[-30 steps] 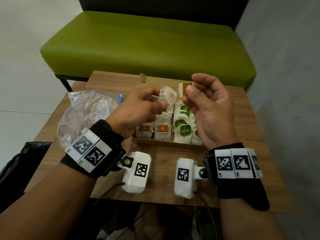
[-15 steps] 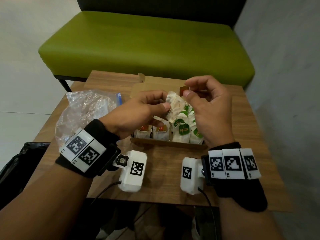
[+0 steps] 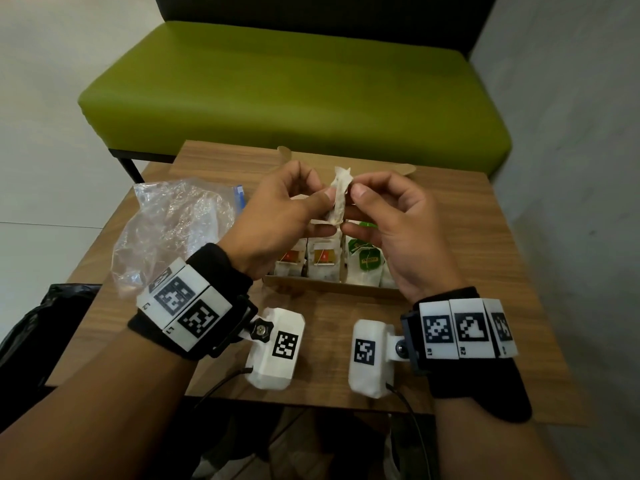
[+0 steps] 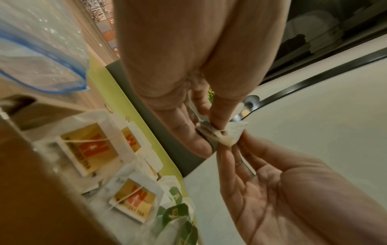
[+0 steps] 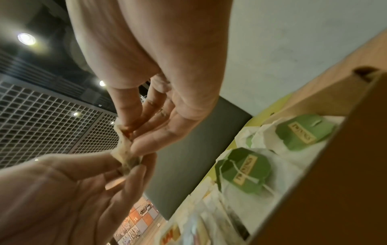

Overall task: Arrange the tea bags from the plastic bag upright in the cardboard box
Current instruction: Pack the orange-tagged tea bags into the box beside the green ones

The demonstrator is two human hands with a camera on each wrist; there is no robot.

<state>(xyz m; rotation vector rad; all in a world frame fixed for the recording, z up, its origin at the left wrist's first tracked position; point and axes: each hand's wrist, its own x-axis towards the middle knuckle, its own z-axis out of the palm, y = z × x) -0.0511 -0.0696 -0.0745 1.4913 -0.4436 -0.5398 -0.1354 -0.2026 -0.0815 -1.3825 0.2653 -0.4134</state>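
Paper tea bag [image 3: 338, 202] is now pinched upright between the left hand [image 3: 284, 216] and right hand [image 3: 391, 226], over the box [image 3: 332, 289]. A second ago its tag stuck out; now it is tucked in, so I think it goes in next. Boxed tags read "TEA" [image 4: 92, 147]. The plastic bag [image 3: 173, 230] lies left on the surface [image 3: 485, 258].
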